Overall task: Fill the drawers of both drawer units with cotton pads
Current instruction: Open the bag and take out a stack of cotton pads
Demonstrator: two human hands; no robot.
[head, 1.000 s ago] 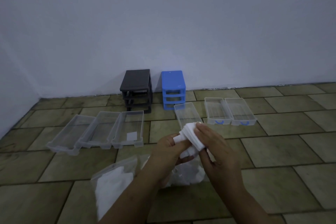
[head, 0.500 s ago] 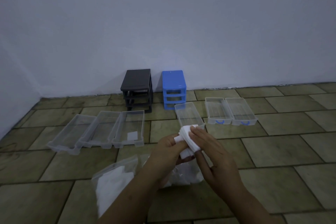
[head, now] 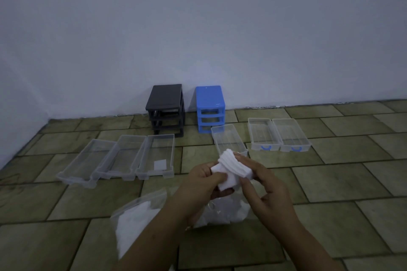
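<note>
A stack of white cotton pads (head: 231, 168) is held between both hands above the floor. My left hand (head: 202, 185) grips its lower left end and my right hand (head: 262, 185) pinches the fanned right side. A black drawer unit (head: 166, 109) and a blue drawer unit (head: 210, 108) stand empty-framed against the wall. Three clear drawers (head: 123, 156) lie side by side at the left; the rightmost holds one pad (head: 160, 164). Another clear drawer (head: 228, 141) lies just beyond my hands, and two with blue handles (head: 278, 135) lie to the right.
A clear plastic bag of cotton pads (head: 141, 224) lies on the tiled floor under my forearms. The white wall (head: 198, 28) runs behind the units, with a corner at the far left.
My right hand has slid from the top of the stack down to its right side, and the pads have fanned out. The left hand keeps its grip.
</note>
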